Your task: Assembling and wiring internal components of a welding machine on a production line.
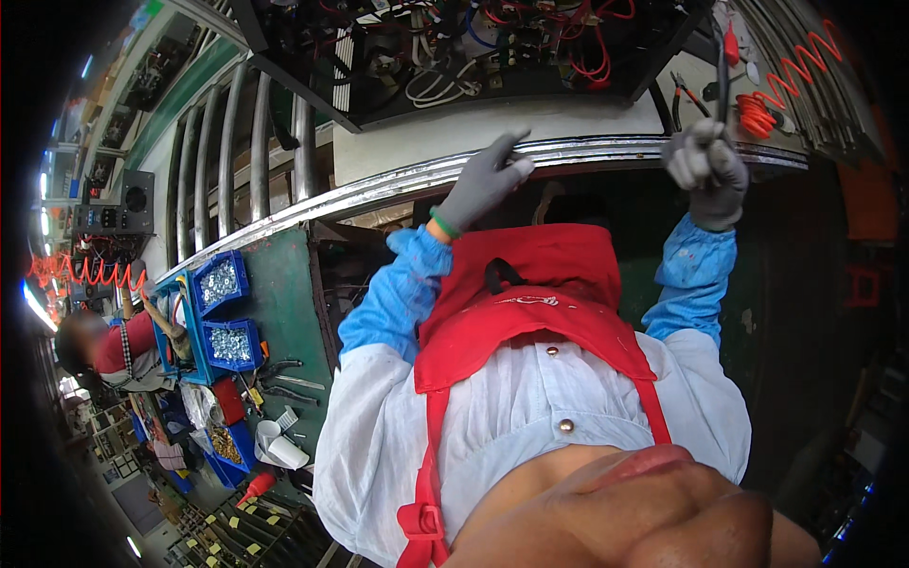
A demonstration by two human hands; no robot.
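- A factory assembly workshop.
- Steel roller conveyor beside an open metal chassis full of wiring.
- Coiled orange air hose and pliers.
- Blue parts bins of small metal fasteners by a green counter.
- Dim racks, probably storage.

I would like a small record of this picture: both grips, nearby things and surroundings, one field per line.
Left grip: grey-gloved, open, holding nothing visible, by the metal rail
Right grip: grey-gloved, fingers curled at the lower end of a dark tool; hold unclear
Ahead: dark frame with tangled wires
Near right grip: pliers; orange coiled hose
Left side: blue bins of small metal parts; another person
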